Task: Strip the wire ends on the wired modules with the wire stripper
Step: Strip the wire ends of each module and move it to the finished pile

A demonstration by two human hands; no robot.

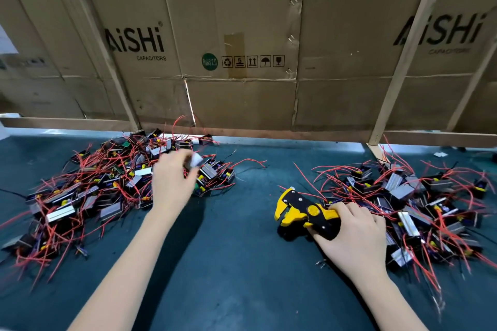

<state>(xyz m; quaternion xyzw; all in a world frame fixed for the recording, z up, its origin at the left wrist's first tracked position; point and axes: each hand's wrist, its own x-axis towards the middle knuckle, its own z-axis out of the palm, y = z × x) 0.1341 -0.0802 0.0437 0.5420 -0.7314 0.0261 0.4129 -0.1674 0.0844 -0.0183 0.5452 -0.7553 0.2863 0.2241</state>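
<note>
Hands work apart on the green mat (236, 263). At nine o'clock lies the left pile of modules (88, 191), a tangle of black blocks and red wires; at three o'clock lies the right pile (419, 204). The left hand (172, 180) hangs over the left pile's near edge, blurred, with something small and pale (195, 160) at its fingertips; whether it pinches that piece I cannot tell. The right hand (355, 236) curls round the handles of the wire stripper (304, 212), yellow and black, which rests on the mat at four o'clock with its jaws pointing toward eleven.

The step looks like fetching one module. Best to lift a single block clear of the tangle, draw one red wire straight, and feed only its tip squarely into the jaws before squeezing.
</note>
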